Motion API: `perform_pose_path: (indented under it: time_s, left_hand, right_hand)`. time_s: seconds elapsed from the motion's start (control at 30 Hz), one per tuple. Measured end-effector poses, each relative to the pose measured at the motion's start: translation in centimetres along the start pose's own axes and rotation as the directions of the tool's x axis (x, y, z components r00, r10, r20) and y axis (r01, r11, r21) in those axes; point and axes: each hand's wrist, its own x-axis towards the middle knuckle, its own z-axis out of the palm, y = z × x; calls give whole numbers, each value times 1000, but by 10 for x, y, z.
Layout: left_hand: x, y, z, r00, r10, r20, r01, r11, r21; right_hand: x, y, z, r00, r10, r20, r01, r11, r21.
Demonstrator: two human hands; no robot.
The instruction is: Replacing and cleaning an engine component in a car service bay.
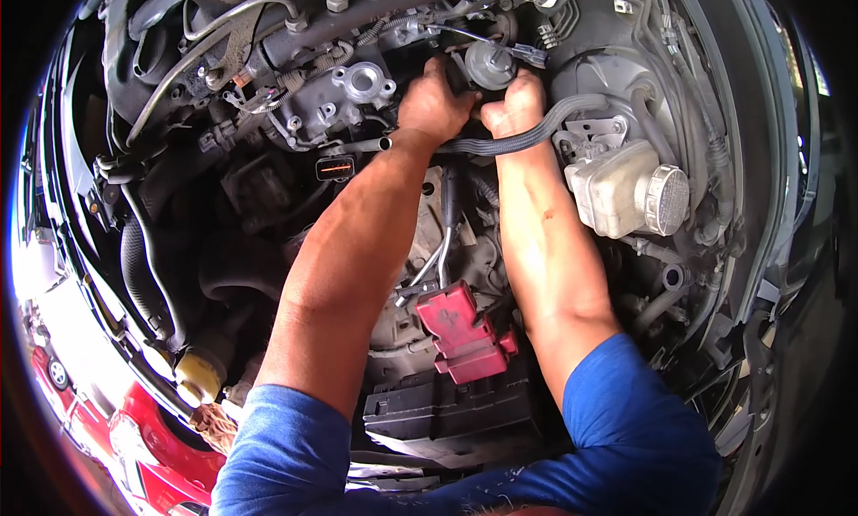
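Observation:
Both of my arms reach deep into an engine bay. Just left of a round grey diaphragm valve (490, 66), my left hand (433, 107) is closed with its fingers curled down; whatever it grips is hidden. My right hand (517, 108) is closed against the valve's lower right side, its fingertips out of sight among the parts. The two thumbs come close together below the valve. A ribbed black hose (514, 143) crosses over my right wrist. Left of my left hand is a bare metal housing with a round opening (365, 83).
A whitish fluid reservoir with a ridged cap (617, 187) stands right of my right forearm. Between my arms are a red terminal cover (460, 324) and a black battery (451, 418). A yellowish reservoir cap (198, 377) sits at the lower left. A metal rail (331, 16) runs across the top.

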Motion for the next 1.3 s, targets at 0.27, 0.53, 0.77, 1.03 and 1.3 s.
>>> perform_pose_path:
  time_s: [0.27, 0.53, 0.77, 1.03, 1.3]
  left_hand:
    - [0, 1, -1, 1000, 8, -19, -9, 1000, -4]
    - [1, 5, 2, 1000, 4, 5, -4, 1000, -4]
    - [-2, 11, 3, 1000, 6, 23, -6, 1000, -2]
    - [-1, 3, -1, 1000, 16, -4, -16, 1000, -15]
    - [-1, 4, 1, 999, 35, 0, -35, 998, -47]
  right_hand:
    - [7, -2, 11, 975, 15, -223, -31, 997, -68]
    - [-1, -11, 15, 976, 81, -202, -88, 996, -26]
    - [3, -15, 2, 989, 79, -125, -86, 995, -49]
    - [-24, -14, 28, 989, 92, -113, -89, 995, 35]
    - [-15, -17, 30, 972, 84, -218, -101, 993, -67]
